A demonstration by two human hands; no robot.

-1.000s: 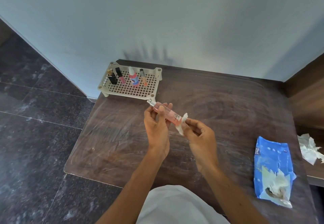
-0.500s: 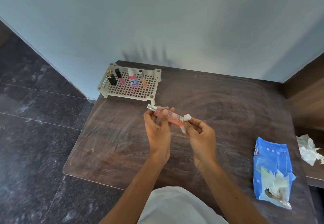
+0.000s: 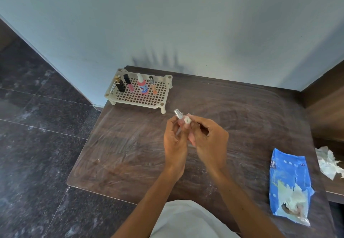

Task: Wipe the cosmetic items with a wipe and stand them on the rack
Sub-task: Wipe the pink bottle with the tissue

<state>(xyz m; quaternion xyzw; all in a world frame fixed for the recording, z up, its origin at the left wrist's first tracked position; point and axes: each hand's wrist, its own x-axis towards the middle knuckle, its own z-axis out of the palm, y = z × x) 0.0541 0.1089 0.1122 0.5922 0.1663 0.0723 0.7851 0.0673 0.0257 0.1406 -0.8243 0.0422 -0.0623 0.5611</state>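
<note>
You hold a slim pink glass spray bottle over the middle of the bench.
Your left hand has its grip round it; your right hand pinches a white wipe against it. Lettering on the blue wipe pack is unreadable.

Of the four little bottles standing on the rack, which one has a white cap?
The pink bottle, third from the left on the rack and the fattest. Its neighbours wear gold, black and silver caps.
</note>
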